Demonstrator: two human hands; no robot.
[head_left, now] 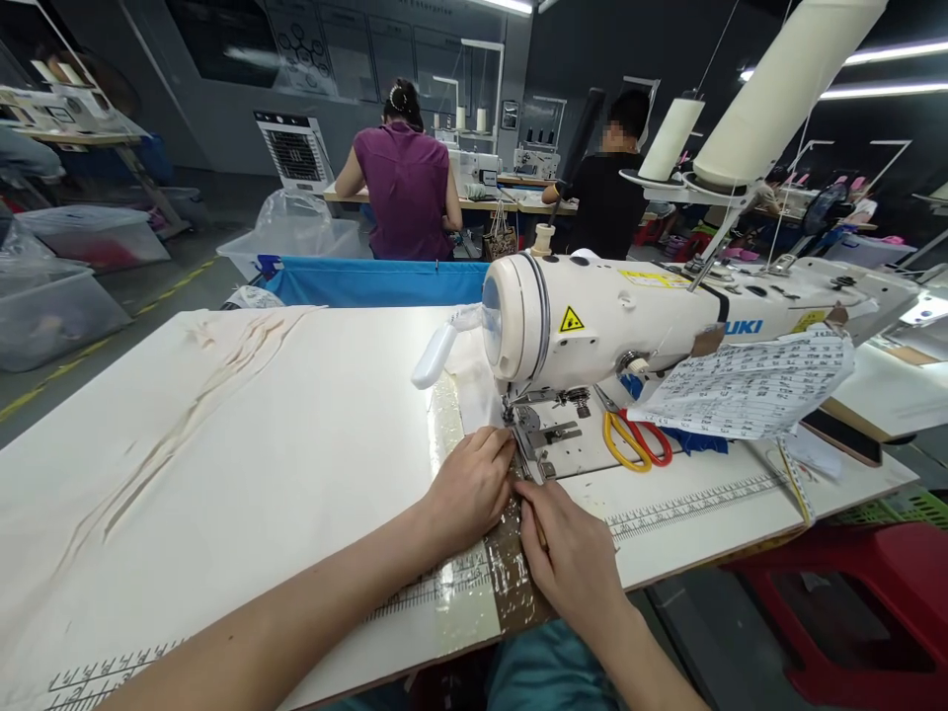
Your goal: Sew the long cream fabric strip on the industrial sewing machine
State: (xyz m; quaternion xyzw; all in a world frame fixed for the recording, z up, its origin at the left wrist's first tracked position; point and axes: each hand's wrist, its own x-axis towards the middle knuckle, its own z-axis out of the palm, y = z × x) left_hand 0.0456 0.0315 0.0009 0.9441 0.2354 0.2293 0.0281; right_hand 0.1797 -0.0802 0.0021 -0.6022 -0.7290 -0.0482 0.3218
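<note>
A white sewing machine [592, 311] stands over the table, its presser foot [518, 420] just ahead of my hands. My left hand [474, 479] lies beside the foot, fingers bent and pressed together at the needle area; whatever is under them is hidden. Lower and to the right, my right hand [570, 548] is closed, thumb and forefinger pinched near the left fingertips. A small brownish piece shows in its grip, too little to name. Pale fabric [478, 385] lies behind the foot. Clear tape covers a brown strip [511, 583] below my hands.
Yellow-and-red-handled scissors [628, 439] lie right of the foot. A handwritten paper sheet [748, 380] hangs from the machine. A phone [842, 436] and tape measure [796, 484] are at right. Fabric strips [199, 400] lie left. Thread cones [785, 89] stand above; two people sit ahead.
</note>
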